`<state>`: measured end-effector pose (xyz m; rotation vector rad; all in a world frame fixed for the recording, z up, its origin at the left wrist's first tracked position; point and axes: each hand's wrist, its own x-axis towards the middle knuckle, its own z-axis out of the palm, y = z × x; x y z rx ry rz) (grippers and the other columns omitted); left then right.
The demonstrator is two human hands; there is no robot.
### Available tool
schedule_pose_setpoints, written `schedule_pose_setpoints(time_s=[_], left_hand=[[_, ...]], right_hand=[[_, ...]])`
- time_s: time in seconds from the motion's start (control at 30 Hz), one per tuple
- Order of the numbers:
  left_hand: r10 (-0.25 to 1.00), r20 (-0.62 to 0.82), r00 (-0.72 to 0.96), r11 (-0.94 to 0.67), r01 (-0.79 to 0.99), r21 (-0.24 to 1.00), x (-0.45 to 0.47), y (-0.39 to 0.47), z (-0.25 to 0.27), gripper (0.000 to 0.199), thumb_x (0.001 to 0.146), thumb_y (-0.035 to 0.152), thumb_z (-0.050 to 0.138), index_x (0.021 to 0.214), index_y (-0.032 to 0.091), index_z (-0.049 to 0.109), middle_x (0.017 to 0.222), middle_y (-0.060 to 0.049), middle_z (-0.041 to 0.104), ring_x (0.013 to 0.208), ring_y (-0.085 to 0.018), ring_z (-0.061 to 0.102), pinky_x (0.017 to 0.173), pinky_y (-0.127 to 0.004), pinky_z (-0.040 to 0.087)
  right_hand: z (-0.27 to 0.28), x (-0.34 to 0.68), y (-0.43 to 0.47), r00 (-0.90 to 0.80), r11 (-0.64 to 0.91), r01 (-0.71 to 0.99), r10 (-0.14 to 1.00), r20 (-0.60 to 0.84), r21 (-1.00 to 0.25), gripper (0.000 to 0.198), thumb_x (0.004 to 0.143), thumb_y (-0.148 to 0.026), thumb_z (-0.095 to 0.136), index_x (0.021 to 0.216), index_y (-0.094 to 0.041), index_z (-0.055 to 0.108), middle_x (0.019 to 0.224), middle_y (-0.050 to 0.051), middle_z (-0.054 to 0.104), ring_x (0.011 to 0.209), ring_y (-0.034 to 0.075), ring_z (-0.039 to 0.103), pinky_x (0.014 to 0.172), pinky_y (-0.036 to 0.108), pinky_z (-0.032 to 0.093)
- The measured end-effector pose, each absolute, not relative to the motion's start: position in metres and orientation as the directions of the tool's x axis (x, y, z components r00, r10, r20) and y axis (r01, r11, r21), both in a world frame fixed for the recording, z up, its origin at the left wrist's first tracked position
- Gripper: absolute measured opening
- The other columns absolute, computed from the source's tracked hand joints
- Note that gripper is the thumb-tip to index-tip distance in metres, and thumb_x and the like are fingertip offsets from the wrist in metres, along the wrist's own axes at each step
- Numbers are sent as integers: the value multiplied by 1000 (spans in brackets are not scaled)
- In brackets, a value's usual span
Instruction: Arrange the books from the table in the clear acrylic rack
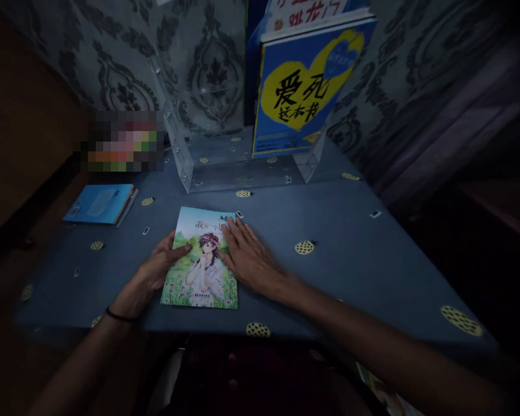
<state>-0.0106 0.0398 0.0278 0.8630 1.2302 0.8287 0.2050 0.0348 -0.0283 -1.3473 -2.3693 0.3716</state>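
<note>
A thin paperback book lies near the front of the table, its cover showing a drawn figure in a green flowery field. My left hand holds its left edge, thumb on the cover and fingers partly hidden at the side or beneath. Along the upper right edge rests my right hand, fingers stretched out with the tips on the cover. A dark band circles my left wrist.
A transparent book stand stands behind, holding a blue book with a yellow heart and more books behind it. At left lie a light blue book and a pixelated colourful item. A blue pineapple-patterned cloth covers the table.
</note>
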Motion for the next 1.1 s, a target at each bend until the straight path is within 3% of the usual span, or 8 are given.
schedule_pose_setpoints(time_s=[0.2,0.3,0.43,0.57,0.7,0.8,0.93,1.1], left_hand=[[950,-266,164,263,40,964,-4,46,34,56,69,31,86,115,20,57,96,-4,75,70,-18,71,60,-27,59],[947,-236,217,234,32,972,-2,50,36,53,71,31,84,116,21,57,95,-3,75,68,-17,70,61,-27,58],[968,-90,235,77,62,995,0,62,47,50,75,31,80,119,21,59,106,-6,74,85,-21,72,67,-27,59],[947,217,239,-267,203,942,-3,80,75,45,81,35,76,122,21,62,114,-6,72,97,-23,70,77,-30,60],[811,472,345,-579,362,730,-14,87,91,33,92,39,66,121,24,68,121,-4,73,112,-25,68,99,-40,56],[712,429,556,-697,485,528,-27,82,72,37,98,39,57,133,32,63,141,-4,63,136,-28,54,118,-53,37],[679,194,708,-728,614,306,-46,67,22,49,103,21,42,148,39,44,157,-1,44,149,-25,35,122,-60,26],[636,14,772,-759,622,193,-58,53,5,69,98,3,31,157,38,26,165,1,26,154,-23,21,123,-57,25]], right_hand=[[-35,216,42,-292,356,621,932,215,-699,85,95,-50,52,161,-17,11,169,17,12,154,38,18,120,61,32],[-37,223,55,-134,213,414,976,172,-885,92,89,-46,62,162,-19,12,159,20,39,141,39,45,110,63,43],[-23,228,73,-208,58,-36,976,64,-998,69,86,-48,66,144,-15,50,116,15,74,97,29,73,96,55,56],[22,236,83,-172,246,-160,947,273,-956,42,83,-48,72,114,-20,71,107,7,78,95,24,73,97,50,56],[58,248,82,-53,629,129,777,628,-767,23,90,-33,68,112,-27,73,110,3,77,101,23,71,96,47,56],[45,257,75,-243,807,352,568,786,-475,21,96,-23,60,111,-27,73,115,5,76,108,24,69,93,47,55],[-1,265,57,-586,872,432,465,663,-231,28,98,-10,50,114,-19,71,110,12,76,105,25,70,85,44,57],[-9,273,42,-762,865,420,500,412,-273,38,93,-5,52,125,-19,65,126,11,71,122,25,62,101,50,51]])
